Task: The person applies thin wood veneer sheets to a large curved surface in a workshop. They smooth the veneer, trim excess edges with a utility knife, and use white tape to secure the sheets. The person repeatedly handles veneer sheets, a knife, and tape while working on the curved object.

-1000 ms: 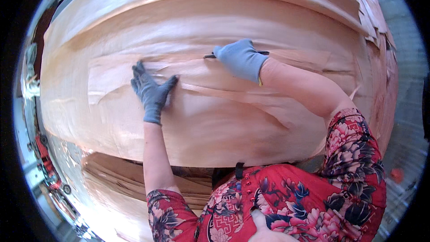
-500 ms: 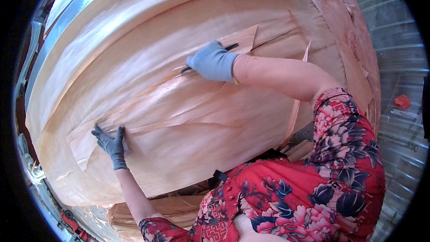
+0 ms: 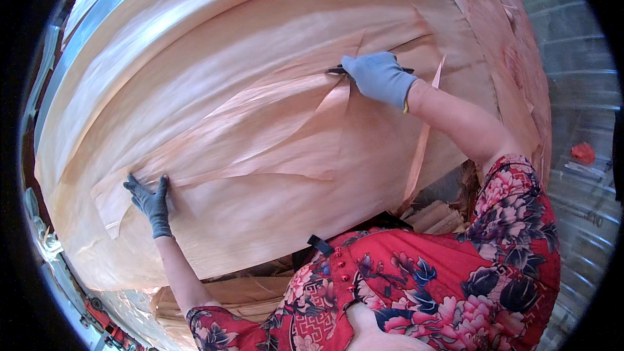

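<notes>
My left hand (image 3: 151, 205), in a grey glove, lies with its fingers spread on a thin, tan wood veneer piece (image 3: 221, 140). This long, creased piece rests on a larger veneer sheet (image 3: 253, 237). Farther right, my right hand (image 3: 380, 79), in a light blue-grey glove, is closed round a slim black tool (image 3: 336, 70). One end of the tool reaches the veneer left of the fist, and its other end sticks out on the right. The glove hides its middle, and I cannot tell its exact kind.
A narrow veneer strip (image 3: 419, 156) lies right of centre. Ragged veneer layers (image 3: 513, 58) line the right side, and more stacked veneer (image 3: 240, 296) shows below the near edge. A red object (image 3: 582, 152) lies on the grey floor at the right.
My right hand has swept right and slightly away from me with the black tool, along the veneer piece. My left hand stays pressed near the piece's left end.
</notes>
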`<action>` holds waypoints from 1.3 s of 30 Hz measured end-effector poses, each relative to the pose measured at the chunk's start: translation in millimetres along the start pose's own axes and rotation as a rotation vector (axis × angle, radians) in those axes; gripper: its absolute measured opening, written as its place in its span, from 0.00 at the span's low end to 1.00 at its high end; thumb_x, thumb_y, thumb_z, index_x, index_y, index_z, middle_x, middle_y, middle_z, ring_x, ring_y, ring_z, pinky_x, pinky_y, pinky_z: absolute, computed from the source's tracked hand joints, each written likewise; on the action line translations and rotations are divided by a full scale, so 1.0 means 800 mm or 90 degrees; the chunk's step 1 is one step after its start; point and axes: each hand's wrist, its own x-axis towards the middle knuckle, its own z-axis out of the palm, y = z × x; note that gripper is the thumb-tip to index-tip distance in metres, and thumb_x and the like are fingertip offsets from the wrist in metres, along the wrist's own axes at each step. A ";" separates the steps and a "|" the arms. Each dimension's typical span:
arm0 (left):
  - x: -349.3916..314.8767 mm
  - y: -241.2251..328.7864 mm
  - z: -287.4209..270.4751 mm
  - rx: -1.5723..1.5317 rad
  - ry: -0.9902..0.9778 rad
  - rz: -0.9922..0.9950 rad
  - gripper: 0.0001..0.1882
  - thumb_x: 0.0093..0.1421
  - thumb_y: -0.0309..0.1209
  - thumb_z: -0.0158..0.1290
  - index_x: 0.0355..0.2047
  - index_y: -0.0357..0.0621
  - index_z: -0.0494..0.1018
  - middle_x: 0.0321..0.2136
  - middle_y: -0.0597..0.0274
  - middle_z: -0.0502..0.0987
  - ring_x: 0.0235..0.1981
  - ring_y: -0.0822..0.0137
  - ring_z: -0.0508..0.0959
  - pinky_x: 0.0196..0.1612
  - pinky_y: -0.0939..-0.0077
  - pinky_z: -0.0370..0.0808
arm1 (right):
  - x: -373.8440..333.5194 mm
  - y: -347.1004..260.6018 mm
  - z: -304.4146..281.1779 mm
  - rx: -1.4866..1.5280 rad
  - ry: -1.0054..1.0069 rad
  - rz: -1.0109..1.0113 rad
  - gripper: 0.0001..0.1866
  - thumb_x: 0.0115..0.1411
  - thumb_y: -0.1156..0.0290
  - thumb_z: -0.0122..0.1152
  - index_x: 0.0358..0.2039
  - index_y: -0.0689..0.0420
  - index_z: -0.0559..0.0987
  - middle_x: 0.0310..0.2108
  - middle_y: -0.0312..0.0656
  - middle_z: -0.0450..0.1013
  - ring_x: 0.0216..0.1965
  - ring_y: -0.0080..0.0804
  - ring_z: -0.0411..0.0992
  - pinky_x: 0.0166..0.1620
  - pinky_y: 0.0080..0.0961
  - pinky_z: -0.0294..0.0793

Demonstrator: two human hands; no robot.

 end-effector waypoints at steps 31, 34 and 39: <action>-0.020 0.037 -0.033 -0.054 0.040 -0.054 0.65 0.36 0.65 0.54 0.60 0.32 0.37 0.61 0.47 0.45 0.64 0.57 0.41 0.62 0.59 0.34 | 0.086 -0.276 -0.023 0.191 0.411 -0.226 0.21 0.40 0.63 0.66 0.38 0.52 0.75 0.35 0.44 0.67 0.38 0.42 0.66 0.40 0.37 0.63; -0.023 0.038 -0.034 -0.036 0.036 -0.052 0.63 0.38 0.66 0.53 0.61 0.32 0.38 0.62 0.48 0.45 0.64 0.56 0.43 0.62 0.59 0.36 | 0.103 -0.239 -0.028 0.168 0.416 -0.103 0.21 0.39 0.67 0.67 0.36 0.53 0.75 0.36 0.43 0.68 0.41 0.43 0.65 0.42 0.34 0.63; -0.025 0.036 -0.035 -0.033 0.048 -0.045 0.63 0.39 0.66 0.52 0.60 0.30 0.38 0.61 0.45 0.45 0.63 0.54 0.44 0.62 0.58 0.37 | 0.118 -0.211 -0.008 0.184 0.288 -0.077 0.14 0.39 0.66 0.67 0.27 0.53 0.74 0.31 0.40 0.70 0.38 0.40 0.67 0.40 0.35 0.64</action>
